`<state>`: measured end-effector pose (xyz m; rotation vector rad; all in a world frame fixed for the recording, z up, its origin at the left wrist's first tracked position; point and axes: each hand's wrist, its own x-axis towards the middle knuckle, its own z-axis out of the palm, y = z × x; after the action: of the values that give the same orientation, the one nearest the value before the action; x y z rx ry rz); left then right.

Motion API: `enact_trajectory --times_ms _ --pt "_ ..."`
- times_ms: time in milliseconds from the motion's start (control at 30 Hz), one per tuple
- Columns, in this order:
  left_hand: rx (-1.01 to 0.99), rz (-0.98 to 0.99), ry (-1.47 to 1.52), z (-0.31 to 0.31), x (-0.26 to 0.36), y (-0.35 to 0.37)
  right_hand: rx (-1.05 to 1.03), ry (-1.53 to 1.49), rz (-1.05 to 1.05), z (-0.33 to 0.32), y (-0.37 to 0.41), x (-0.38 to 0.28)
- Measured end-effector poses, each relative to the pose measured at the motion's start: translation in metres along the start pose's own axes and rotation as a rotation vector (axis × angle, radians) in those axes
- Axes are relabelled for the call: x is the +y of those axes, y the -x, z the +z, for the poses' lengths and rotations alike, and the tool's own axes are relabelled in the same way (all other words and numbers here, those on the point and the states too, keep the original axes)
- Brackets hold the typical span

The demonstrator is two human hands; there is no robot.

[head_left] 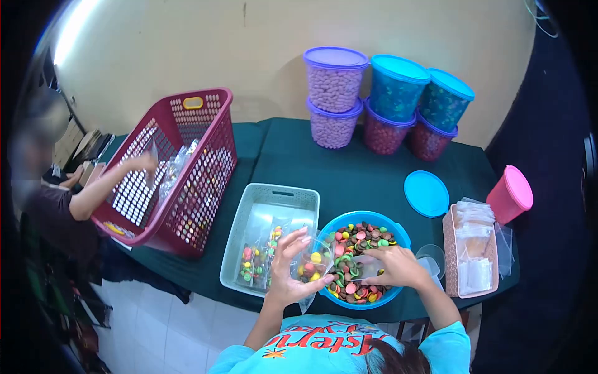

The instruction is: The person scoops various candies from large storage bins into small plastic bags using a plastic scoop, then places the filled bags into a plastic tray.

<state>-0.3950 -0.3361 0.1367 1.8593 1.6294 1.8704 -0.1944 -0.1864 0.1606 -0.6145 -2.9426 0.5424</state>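
My left hand [288, 282] holds a clear plastic bag [316, 260] by its side, with yellow, red and brown button-shaped candies inside. My right hand [400, 267] grips a small clear plastic cup [367, 268], lowered among the loose candies [354, 290]. These candies, in brown, green, pink and yellow, fill a round blue tub [403, 232] in front of me. To the left of the tub, a pale grey-green tray [249, 209] contains several filled bags [252, 262], near my left hand.
At left stands a maroon basket [202, 206] containing bags; a person's arm [103, 190] reaches into it. Stacked candy tubs [336, 93] line the wall. A blue lid [427, 194], a pink container [509, 194] and a box of empty bags [453, 274] are at right.
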Motion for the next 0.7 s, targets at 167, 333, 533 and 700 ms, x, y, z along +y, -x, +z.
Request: enact_trajectory --times_ms 167,333,533,700 --pt "0.084 -0.335 0.100 0.002 0.012 0.007 0.038 -0.176 0.013 0.020 -0.013 -0.002" --pt "0.005 -0.359 -0.062 -0.002 0.017 0.016 0.028 -0.289 -0.012 0.016 -0.021 0.012" --pt "-0.050 -0.347 -0.146 -0.005 0.033 0.016 0.119 -0.493 -0.085 -0.016 -0.020 0.020" --pt "-0.150 -0.388 -0.173 0.005 0.034 0.014 0.188 -0.306 -0.044 -0.055 -0.010 0.020"
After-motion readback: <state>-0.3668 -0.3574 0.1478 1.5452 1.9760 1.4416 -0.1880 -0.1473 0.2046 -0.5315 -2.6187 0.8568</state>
